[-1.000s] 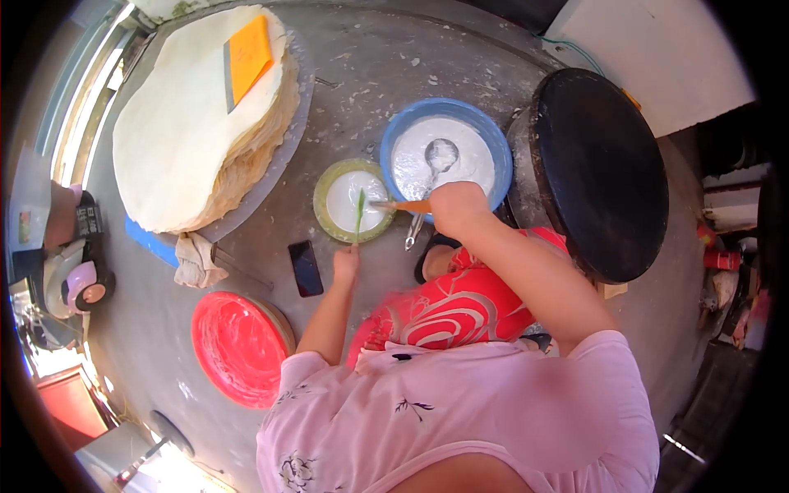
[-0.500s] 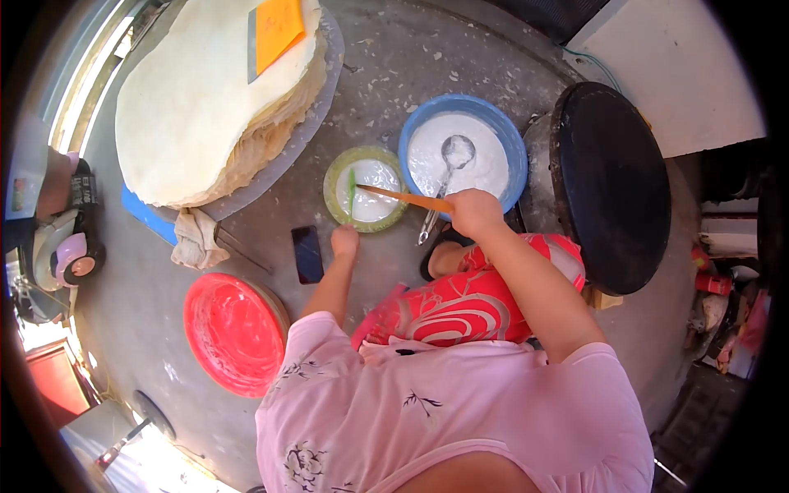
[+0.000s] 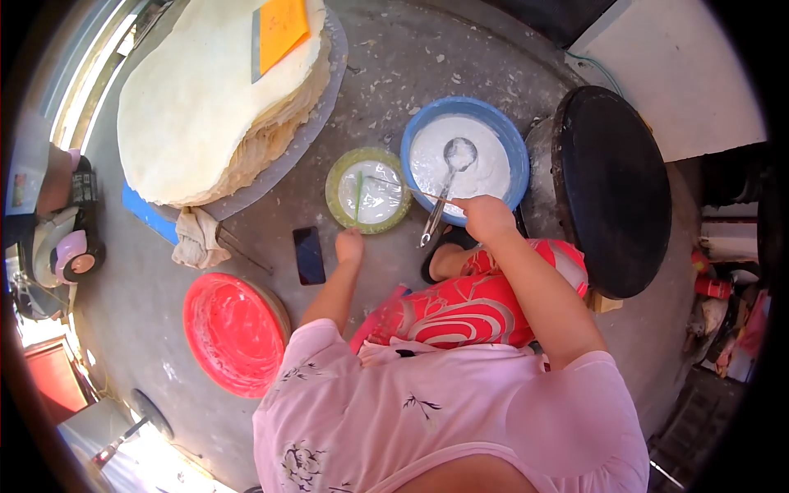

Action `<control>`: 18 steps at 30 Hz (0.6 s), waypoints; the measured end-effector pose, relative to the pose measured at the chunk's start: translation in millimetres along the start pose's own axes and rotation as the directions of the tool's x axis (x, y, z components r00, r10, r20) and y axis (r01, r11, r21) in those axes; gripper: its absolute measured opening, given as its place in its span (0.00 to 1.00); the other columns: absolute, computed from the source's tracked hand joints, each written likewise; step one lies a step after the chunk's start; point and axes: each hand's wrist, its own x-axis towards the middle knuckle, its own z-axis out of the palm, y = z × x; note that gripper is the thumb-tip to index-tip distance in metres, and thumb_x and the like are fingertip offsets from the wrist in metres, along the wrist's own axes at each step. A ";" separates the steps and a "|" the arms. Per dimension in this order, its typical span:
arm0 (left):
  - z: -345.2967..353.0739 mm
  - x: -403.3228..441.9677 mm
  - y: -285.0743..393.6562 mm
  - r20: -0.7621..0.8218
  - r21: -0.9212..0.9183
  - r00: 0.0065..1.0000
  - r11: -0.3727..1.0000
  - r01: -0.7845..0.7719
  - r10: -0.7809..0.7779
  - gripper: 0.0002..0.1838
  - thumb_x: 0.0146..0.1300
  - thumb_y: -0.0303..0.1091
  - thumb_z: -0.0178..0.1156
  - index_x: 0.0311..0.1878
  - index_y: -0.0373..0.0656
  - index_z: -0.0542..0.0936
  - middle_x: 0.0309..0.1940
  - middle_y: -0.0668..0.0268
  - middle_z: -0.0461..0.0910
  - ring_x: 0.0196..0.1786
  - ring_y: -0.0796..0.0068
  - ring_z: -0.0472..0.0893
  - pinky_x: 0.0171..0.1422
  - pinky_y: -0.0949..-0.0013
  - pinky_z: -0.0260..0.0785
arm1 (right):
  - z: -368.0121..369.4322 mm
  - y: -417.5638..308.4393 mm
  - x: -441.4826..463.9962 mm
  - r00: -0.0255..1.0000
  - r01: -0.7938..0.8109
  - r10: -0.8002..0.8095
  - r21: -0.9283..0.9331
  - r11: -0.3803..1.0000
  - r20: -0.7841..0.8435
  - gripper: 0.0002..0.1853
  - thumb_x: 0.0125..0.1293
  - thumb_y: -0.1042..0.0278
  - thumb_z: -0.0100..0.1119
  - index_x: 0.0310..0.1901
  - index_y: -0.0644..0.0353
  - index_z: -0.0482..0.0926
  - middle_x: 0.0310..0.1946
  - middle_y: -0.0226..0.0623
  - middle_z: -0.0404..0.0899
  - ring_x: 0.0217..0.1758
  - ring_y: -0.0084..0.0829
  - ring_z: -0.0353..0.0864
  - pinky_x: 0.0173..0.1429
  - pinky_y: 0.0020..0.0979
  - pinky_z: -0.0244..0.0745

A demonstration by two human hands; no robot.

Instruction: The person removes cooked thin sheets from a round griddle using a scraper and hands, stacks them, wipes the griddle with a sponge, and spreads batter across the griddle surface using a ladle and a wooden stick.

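Observation:
My left hand (image 3: 349,245) is closed on a thin green tool (image 3: 359,195) at the near rim of the yellow-green bowl (image 3: 335,187); the tool reaches over the white liquid inside. My right hand (image 3: 486,218) is closed on a long thin spatula (image 3: 417,191), seen nearly edge-on, whose far end is over the same bowl. Just beyond my right hand is a blue basin (image 3: 519,156) of white batter. A metal ladle (image 3: 449,182) rests in it, with its handle leaning over the near rim.
A tall stack of thin pale sheets (image 3: 197,99) with an orange scraper (image 3: 282,34) lies at the upper left. A round black griddle (image 3: 615,191) stands at the right. A phone (image 3: 309,255), a cloth (image 3: 199,238) and a red basin (image 3: 234,335) are at the left.
The spatula has turned from flat to nearly edge-on in my right hand, its tip still over the small bowl. The whole view has shifted, with the sheet stack now higher in the frame.

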 end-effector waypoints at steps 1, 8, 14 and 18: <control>-6.8 -11.8 7.6 0.012 -0.031 1.000 1.000 0.003 -0.002 0.17 0.60 0.39 0.48 0.33 0.34 0.79 0.30 0.45 0.77 0.38 0.43 0.76 0.43 0.53 0.68 | 2.9 2.6 0.2 0.999 0.010 -0.004 0.107 0.994 -0.053 0.21 0.54 0.74 0.51 0.49 0.42 0.77 0.34 0.42 0.79 0.35 0.31 0.81 0.40 0.36 0.75; 0.6 -30.8 21.2 0.133 -0.078 0.979 0.987 -0.144 0.153 0.17 0.60 0.41 0.49 0.36 0.35 0.79 0.33 0.45 0.77 0.40 0.45 0.76 0.45 0.54 0.67 | 0.9 -10.1 5.6 0.894 -0.378 0.181 0.474 0.795 0.410 0.23 0.52 0.77 0.45 0.50 0.46 0.77 0.24 0.38 0.79 0.20 0.31 0.78 0.31 0.34 0.74; -17.5 -8.1 30.1 0.069 0.138 0.998 0.990 0.001 -0.011 0.16 0.59 0.40 0.50 0.37 0.37 0.79 0.33 0.48 0.78 0.41 0.48 0.78 0.46 0.54 0.69 | -39.3 -1.5 -26.5 0.995 -0.092 0.094 0.101 0.991 -0.020 0.22 0.54 0.76 0.46 0.50 0.42 0.76 0.39 0.40 0.79 0.40 0.38 0.79 0.43 0.38 0.74; -39.7 -32.7 45.0 0.035 0.410 0.988 0.900 -0.150 0.149 0.15 0.58 0.44 0.52 0.33 0.40 0.79 0.31 0.53 0.79 0.37 0.53 0.79 0.40 0.55 0.71 | -37.3 -3.1 -39.9 0.994 -0.045 0.028 0.153 0.987 0.108 0.22 0.55 0.74 0.46 0.50 0.39 0.75 0.42 0.41 0.77 0.46 0.42 0.76 0.48 0.41 0.72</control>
